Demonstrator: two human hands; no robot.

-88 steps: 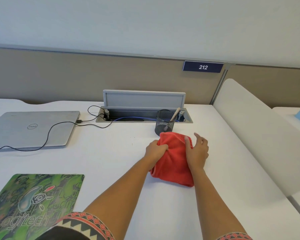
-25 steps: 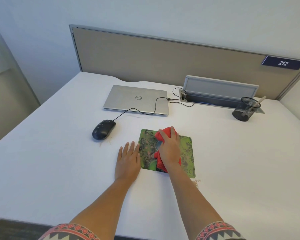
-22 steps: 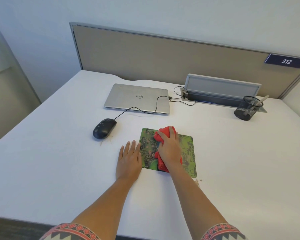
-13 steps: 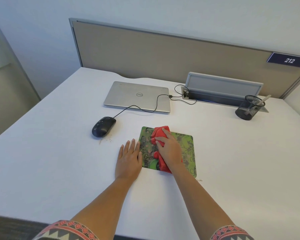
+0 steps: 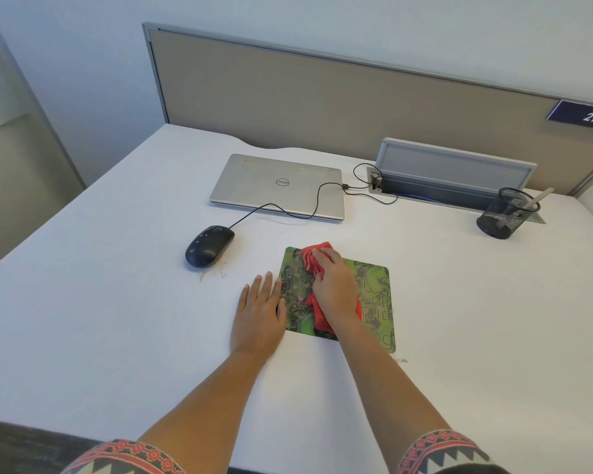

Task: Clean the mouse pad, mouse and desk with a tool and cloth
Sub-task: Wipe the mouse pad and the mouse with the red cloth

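The mouse pad (image 5: pixel 374 302) lies on the table (image 5: pixel 117 319). The red cloth (image 5: pixel 310 261) is bunched on its left half under the right hand (image 5: pixel 336 289), fingers together and flat. The left hand (image 5: pixel 259 313), fingers slightly spread, braces the pad's left edge. A hard stroke could skid the pad or scatter grit toward the mouse (image 5: pixel 209 246), left of the pad.

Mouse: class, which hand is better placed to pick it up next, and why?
Left, probably. The left hand lies free and nearer the mouse; the right hand presses the red cloth on the mouse pad.
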